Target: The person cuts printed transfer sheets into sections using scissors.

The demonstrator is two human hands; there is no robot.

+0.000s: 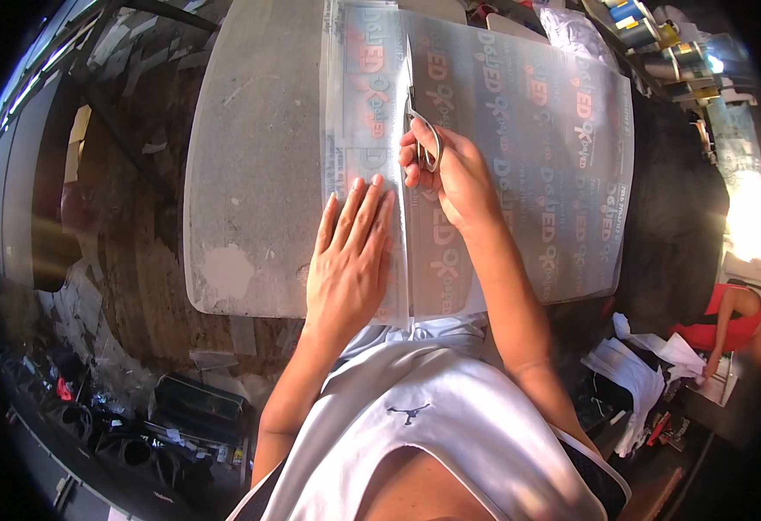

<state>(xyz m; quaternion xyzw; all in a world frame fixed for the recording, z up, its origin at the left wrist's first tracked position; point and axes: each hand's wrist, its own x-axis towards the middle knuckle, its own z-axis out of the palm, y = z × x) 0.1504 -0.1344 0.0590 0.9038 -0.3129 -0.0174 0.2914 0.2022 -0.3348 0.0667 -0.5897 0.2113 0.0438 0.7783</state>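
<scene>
A translucent plastic sheet printed with rows of lettering [532, 165] covers the right part of a grey board [254, 174] in front of me. A long slit runs down the sheet toward my body, splitting off a narrower strip [359, 95] on the left. My left hand [350, 247] lies flat on that strip, fingers stretched away from me. In my right hand [450, 169] is a pair of metal scissors [411, 95], my fingers through the handle loops. The blades point away from me, along the upper part of the slit.
Thread spools [632, 22] stand on a rack at the upper right, near a crumpled clear plastic bag [576, 35]. Another person in red [728, 326] is at the lower right, beside white cloths [632, 373]. A dark bin [198, 408] sits lower left.
</scene>
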